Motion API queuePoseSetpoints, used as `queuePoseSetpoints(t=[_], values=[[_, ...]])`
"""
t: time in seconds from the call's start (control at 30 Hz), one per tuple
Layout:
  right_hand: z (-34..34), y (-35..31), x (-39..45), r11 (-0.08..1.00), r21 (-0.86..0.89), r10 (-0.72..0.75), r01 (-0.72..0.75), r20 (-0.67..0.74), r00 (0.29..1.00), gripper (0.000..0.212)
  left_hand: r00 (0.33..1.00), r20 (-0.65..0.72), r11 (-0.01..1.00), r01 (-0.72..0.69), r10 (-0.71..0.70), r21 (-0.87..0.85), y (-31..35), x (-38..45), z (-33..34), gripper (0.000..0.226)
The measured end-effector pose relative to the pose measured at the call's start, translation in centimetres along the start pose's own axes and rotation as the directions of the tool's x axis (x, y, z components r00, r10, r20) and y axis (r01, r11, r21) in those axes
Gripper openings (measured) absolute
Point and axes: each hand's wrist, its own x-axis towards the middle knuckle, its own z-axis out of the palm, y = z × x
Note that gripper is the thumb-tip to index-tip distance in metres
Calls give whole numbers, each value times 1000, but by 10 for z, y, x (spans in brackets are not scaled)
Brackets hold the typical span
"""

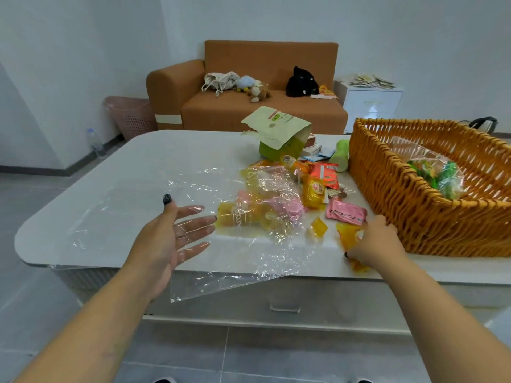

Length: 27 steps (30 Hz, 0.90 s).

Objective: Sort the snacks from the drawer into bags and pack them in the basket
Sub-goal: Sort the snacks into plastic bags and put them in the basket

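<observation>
Beyond my table I see an orange sofa (262, 106) bearing plush toys (253, 88), and a pink laundry basket (130, 117) beside it.

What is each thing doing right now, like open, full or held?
Left hand: open, fingers inside the clear plastic bag.
Clear plastic bag: open, partly filled with snacks.
Right hand: gripping yellow snack packets.
Orange wicker basket: holds one filled bag.
Green paper box: flap open.

2 bare forearms without sleeves, left hand (168, 239) with dark-painted nails, right hand (373, 241)
</observation>
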Motion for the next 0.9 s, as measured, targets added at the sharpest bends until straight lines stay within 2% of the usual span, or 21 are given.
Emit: queuePoseSetpoints(t=[0.07,0.13,0.23,0.3,0.33,0.4,0.47,0.6,0.67,0.73,0.83,0.9], values=[[-16,3,-5,998,66,18,-22,65,998,77,1000,14,1000,-15,15,-5,2,-2,2,55],[-30,4,-11,971,240,-31,12,73,997,59,999,29,1000,-29,29,-8,4,-3,4,56],[-53,5,-30,791,595,-189,145,12,982,43,997,55,999,-50,50,3,5,-4,6,56],[-67,7,-46,653,728,-317,208,13,948,50,995,76,998,-62,61,0,5,-6,8,55],[-71,8,-52,632,739,-375,233,29,926,54,994,86,998,-65,65,-7,5,-7,9,54],[-73,11,-58,686,670,-451,283,86,889,58,992,106,997,-73,74,-17,4,-10,11,54],[-70,14,-58,766,557,-463,321,132,876,59,988,128,996,-83,84,-13,3,-12,12,55],[-67,16,-53,814,464,-436,350,89,896,60,985,145,996,-89,92,-23,2,-13,14,54],[-66,18,-50,817,444,-420,367,24,907,63,985,144,995,-89,94,-40,2,-12,14,53],[-63,19,-49,827,375,-408,418,-108,906,66,986,142,995,-86,92,-47,2,-10,14,53],[-56,18,-52,797,262,-458,544,-324,828,68,986,141,996,-84,88,-36,1,-8,16,54],[-52,14,-55,747,255,-507,614,-378,774,66,986,146,996,-81,85,-36,0,-7,18,55]])
